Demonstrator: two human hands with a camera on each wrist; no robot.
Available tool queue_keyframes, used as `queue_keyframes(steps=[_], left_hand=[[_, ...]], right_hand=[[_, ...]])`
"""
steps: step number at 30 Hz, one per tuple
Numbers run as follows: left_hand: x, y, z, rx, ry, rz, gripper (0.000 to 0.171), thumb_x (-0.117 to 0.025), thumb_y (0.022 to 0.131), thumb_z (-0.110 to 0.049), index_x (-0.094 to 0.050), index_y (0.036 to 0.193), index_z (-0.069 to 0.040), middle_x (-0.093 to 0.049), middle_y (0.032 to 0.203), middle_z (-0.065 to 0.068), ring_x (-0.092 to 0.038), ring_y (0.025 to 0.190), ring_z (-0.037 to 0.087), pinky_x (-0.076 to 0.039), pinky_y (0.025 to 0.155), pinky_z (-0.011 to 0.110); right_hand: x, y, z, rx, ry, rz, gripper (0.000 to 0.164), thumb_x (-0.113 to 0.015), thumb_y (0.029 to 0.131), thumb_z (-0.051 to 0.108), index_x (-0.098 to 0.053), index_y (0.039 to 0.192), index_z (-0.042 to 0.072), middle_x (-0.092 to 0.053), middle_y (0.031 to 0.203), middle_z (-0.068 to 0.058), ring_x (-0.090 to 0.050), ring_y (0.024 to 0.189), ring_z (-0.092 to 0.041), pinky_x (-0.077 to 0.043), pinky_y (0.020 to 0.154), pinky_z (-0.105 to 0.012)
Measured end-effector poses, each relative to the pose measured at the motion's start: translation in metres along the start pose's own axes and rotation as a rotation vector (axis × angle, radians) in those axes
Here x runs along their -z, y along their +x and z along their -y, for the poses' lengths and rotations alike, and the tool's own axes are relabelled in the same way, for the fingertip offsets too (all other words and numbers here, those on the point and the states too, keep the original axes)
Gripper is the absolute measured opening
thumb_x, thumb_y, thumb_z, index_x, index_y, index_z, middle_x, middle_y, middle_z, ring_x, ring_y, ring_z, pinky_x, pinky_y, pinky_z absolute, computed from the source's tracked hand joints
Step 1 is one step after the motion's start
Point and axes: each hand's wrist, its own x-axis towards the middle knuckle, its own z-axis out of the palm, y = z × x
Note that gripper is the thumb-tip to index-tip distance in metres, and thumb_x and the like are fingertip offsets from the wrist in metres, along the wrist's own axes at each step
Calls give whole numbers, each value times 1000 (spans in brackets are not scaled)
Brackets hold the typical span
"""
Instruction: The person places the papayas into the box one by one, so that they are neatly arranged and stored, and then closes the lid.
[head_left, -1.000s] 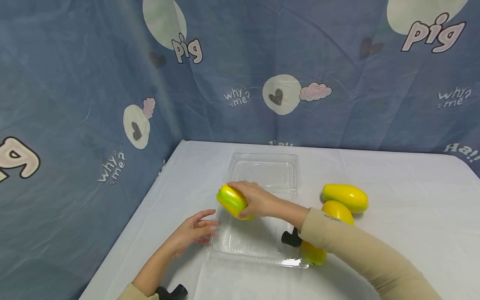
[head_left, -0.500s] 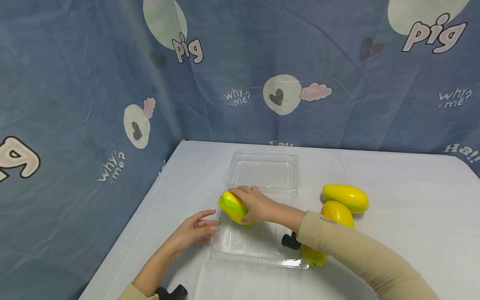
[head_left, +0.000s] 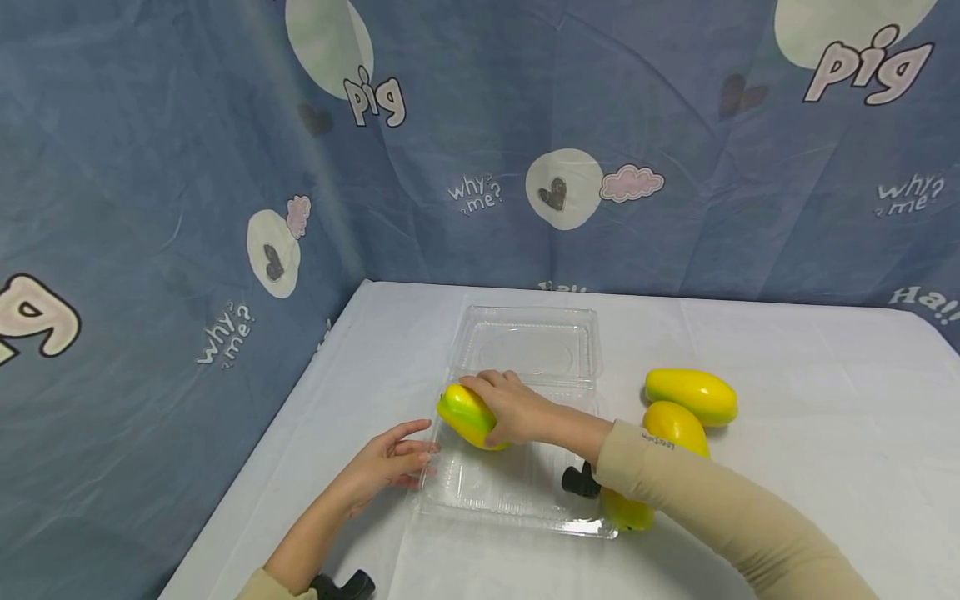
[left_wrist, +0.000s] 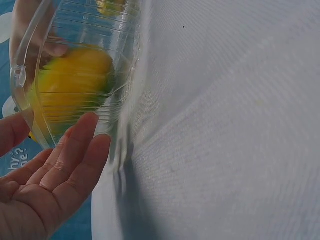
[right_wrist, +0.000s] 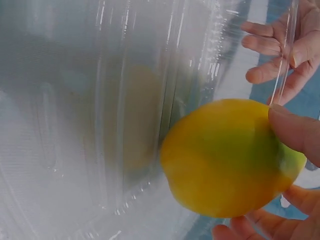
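My right hand [head_left: 517,410] grips a yellow-green papaya [head_left: 467,414] from above, fingers and thumb around its sides. The papaya is at the left side of the clear plastic clamshell box [head_left: 517,500], low within its base, and shows through the ribbed wall in the left wrist view. In the right wrist view, the thumb [right_wrist: 295,130] lies over the fruit's greenish end. My left hand [head_left: 386,462] is beside the box's left wall, its fingers [left_wrist: 75,160] loosely extended right at the plastic and holding nothing.
The box's lid [head_left: 525,342] lies folded back behind its base. Right of the box rest a long yellow fruit [head_left: 692,396] and a rounder yellow one [head_left: 675,425]. Another yellow fruit [head_left: 628,510], partly under my right sleeve, lies by the box's front right corner. A printed blue curtain [head_left: 465,167] hangs behind the white table.
My right hand has lowered the papaya a little into the box, and over the last half second it has barely moved. My left hand has stayed in place.
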Motion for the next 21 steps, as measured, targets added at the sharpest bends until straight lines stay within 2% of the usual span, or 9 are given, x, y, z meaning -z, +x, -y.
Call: queue_keyframes(steps=[4,11,16,21], left_hand=[[0,0,0,-3,0,3,65,-60,89,-19,-26,140,3,-52,125,27,-63,98,30,-53,76,37],[0,0,0,-4,12,1,65,-60,89,-20,-26,140,4,-52,125,27,-63,98,31,-53,76,37],[1,0,0,0,10,0,66,-60,89,-20,-26,140,4,-51,125,28,-63,99,31,-53,77,37],[0,1,1,2,7,0,66,-60,89,-20,-25,140,4,-51,126,27,-63,99,30,-52,78,37]], right_hand=[[8,-2,1,-20,23,8,84,-77,71,14,-31,141,15,-36,140,-12,-37,118,-31,-41,93,-44],[40,-18,-2,-35,115,-49,85,-75,74,14,-27,144,15,-31,145,-11,-29,131,-33,-31,103,-50],[60,-41,-11,-17,140,-93,82,-73,77,15,-26,144,12,-29,147,-11,-25,134,-33,-26,106,-51],[79,-76,-28,-27,171,-205,78,-72,78,15,-30,142,8,-31,146,-13,-31,131,-34,-27,104,-52]])
